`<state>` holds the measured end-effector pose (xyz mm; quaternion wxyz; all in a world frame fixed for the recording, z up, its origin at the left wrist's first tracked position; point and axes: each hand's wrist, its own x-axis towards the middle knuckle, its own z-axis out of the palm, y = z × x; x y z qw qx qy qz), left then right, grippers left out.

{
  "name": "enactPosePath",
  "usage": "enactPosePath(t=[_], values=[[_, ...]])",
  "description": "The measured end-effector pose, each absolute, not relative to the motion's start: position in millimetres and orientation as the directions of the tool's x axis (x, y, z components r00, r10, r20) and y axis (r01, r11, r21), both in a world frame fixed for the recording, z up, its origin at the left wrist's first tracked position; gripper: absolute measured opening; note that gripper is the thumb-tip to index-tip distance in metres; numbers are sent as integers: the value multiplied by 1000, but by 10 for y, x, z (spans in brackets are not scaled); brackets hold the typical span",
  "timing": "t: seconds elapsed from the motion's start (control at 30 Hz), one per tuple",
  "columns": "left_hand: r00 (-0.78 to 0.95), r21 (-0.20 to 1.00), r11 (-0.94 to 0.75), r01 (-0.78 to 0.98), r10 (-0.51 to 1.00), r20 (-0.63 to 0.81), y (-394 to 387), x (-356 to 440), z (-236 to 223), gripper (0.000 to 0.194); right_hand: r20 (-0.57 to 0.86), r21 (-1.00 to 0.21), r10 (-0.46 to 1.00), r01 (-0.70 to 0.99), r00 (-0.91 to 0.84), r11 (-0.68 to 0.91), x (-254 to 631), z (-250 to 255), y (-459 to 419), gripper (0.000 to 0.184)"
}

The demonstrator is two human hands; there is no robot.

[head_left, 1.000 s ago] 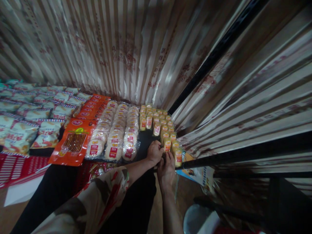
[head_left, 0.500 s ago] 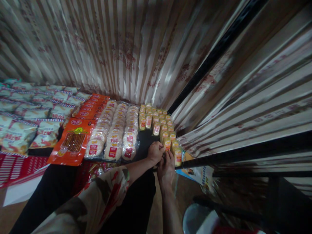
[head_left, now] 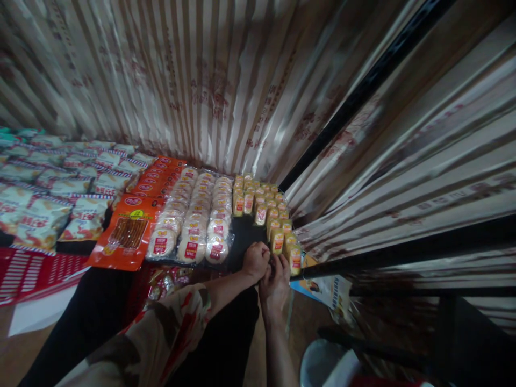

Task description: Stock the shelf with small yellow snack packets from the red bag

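My left hand (head_left: pixel 257 262) is closed, its fingertips pinched together beside the front of the small yellow packaged cakes (head_left: pixel 277 241). Just right of it and lower, my right hand (head_left: pixel 274 282) has bent fingers, their tips close together right below the same cakes. Both hands nearly touch each other, and whatever lies between their fingers is hidden. The yellow cakes stand upright in clear wrappers, in rows along the right end of the dark shelf (head_left: pixel 245 234). Left of them are rows of round white packaged biscuits (head_left: pixel 191 250).
Orange snack packs (head_left: pixel 128 231) and pale snack bags (head_left: pixel 42 217) fill the left side. A red basket (head_left: pixel 32 277) is below them. Pleated curtain (head_left: pixel 161 80) hangs behind; black metal bars (head_left: pixel 355 250) run along the right. A pale round container (head_left: pixel 322 360) stands lower right.
The view has shifted slightly, so the goods on the left sit a little further right. My left hand has drawn down slightly from the front yellow cake; my right hand stays nearly in place.
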<state>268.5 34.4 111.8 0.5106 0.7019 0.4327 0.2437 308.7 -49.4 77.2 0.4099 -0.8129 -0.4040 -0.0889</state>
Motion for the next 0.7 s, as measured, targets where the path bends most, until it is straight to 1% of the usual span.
enactPosePath(t=[0.2,0.37,0.5,0.63,0.7], values=[[508,932,-75,354,853,-124,183,2519,1126,17,476,-610,594,730,649,-308,2903,794,-586,42],[532,930,-96,354,839,-116,84,2299,1138,20,475,-595,623,749,622,-294,2728,795,-690,43],[539,933,-79,351,832,-132,-9,2054,1116,20,423,-610,655,731,626,-305,2506,757,-799,43],[528,922,-54,383,832,-171,-120,1783,1014,21,383,-662,677,698,629,-274,2233,629,-919,44],[526,909,-43,414,826,-200,-162,1641,934,21,339,-681,688,672,642,-291,2105,544,-970,43]])
